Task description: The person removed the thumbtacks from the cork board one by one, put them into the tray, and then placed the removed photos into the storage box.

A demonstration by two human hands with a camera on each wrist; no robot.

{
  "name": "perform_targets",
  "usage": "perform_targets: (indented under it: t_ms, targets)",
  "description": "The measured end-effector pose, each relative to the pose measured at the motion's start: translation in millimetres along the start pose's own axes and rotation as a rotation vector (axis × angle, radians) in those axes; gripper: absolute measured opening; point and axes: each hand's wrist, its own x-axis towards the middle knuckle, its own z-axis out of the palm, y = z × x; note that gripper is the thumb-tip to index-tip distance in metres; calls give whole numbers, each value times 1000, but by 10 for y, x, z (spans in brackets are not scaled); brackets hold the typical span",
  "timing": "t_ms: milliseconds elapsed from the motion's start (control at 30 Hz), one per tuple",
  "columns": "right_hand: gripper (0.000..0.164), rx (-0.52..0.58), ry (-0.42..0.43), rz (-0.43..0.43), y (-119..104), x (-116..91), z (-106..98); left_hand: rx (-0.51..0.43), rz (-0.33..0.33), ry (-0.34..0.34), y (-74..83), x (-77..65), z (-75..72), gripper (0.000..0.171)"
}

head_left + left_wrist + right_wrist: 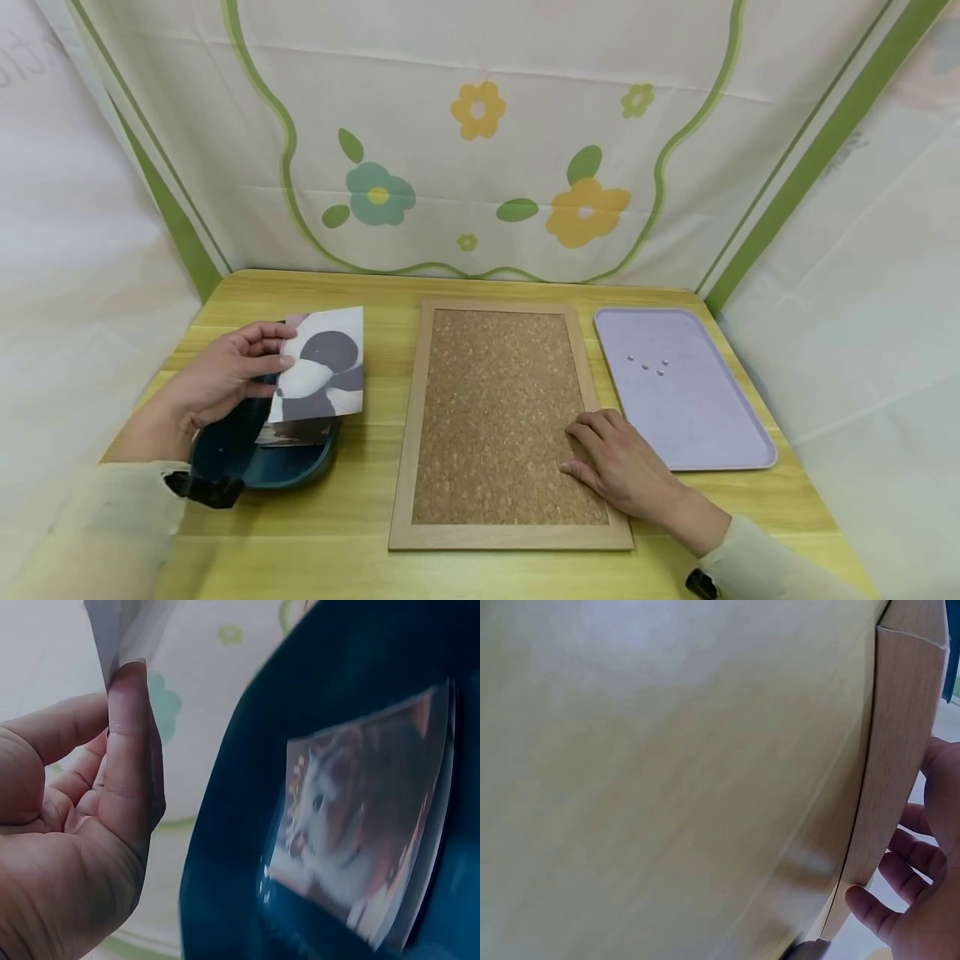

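Between thumb and fingers, my left hand (232, 371) pinches a photo print (326, 362) by its left edge, showing a grey and white pattern. It is held over the dark teal bowl (288, 481) at the left. Inside that bowl lie more photo prints (352, 825), the top one showing a whitish furry animal. My right hand (626, 467) rests on the lower right side of a wood-framed cork board (502, 417), its fingers loosely bent over the frame and fingertips at the cork. Nothing is gripped in it.
To the right of the board lies a lilac tray (705, 429) bearing several small silvery pieces (645, 367). The yellow wood-grain table (360, 533) ends at a white curtain (420, 250) with printed flowers behind and at both sides.
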Motion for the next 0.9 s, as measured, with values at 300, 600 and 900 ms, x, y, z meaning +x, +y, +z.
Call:
perform_targets:
  t_ms: [300, 600, 900]
  targets:
    - [45, 7, -6, 7, -9, -1, 7, -6, -21, -17, -67, -97, -346, 32]
    - [44, -1, -16, 10, -7, -11, 7, 103, -69, -30, -90, -130, -544, 32]
    - [45, -10, -13, 0, -2, -7, 8, 280, -156, -36, -82, -54, -471, 33]
